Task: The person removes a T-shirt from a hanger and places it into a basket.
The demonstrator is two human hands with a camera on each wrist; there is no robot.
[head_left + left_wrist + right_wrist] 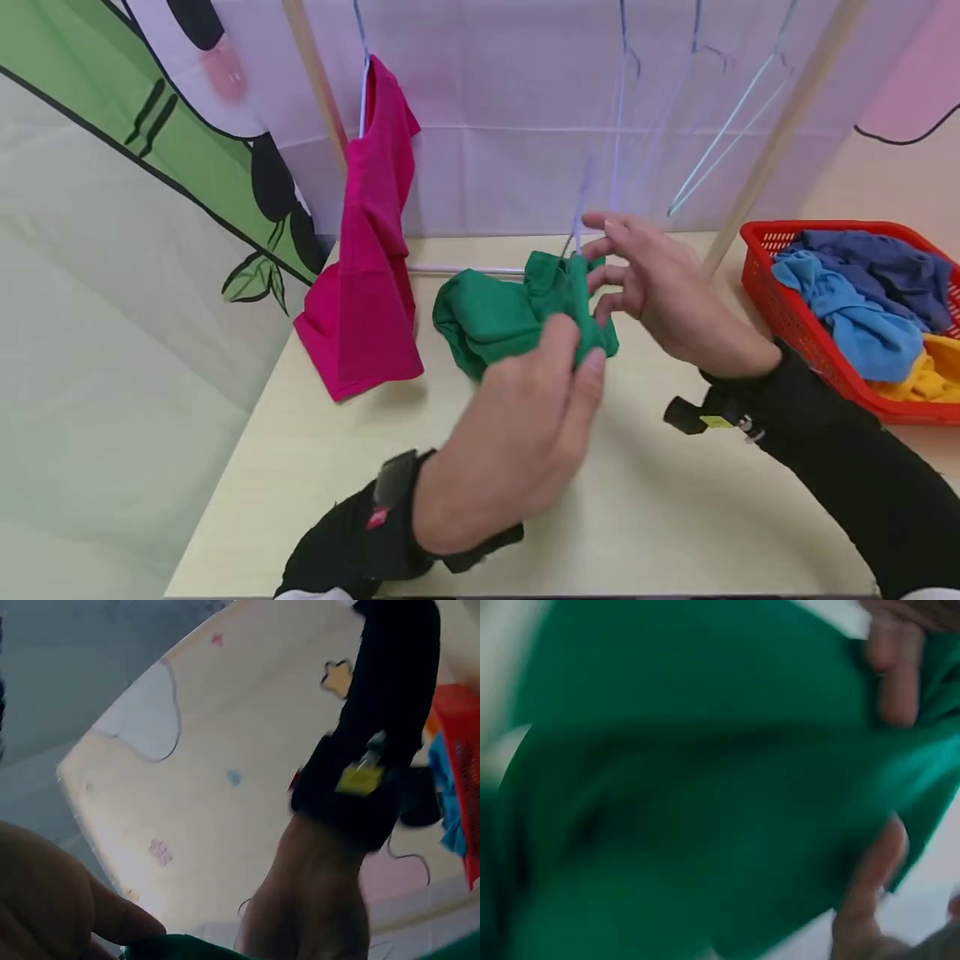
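Note:
A bunched green garment is held just over the table, with a thin hanger rising from its top. My left hand pinches its near edge between thumb and fingers. The right hand reaches in from the other side, fingers spread, their tips at the cloth edge and beside the hanger. In the right wrist view the green garment fills most of the picture, with fingers against it. Only a strip of green garment shows in the left wrist view, by the left hand.
To the left hangs a magenta garment on a hanger, beside a wooden post. Several bare hangers hang at the back right. A red basket on the right holds blue, navy and yellow clothes. A rod runs low behind the green garment.

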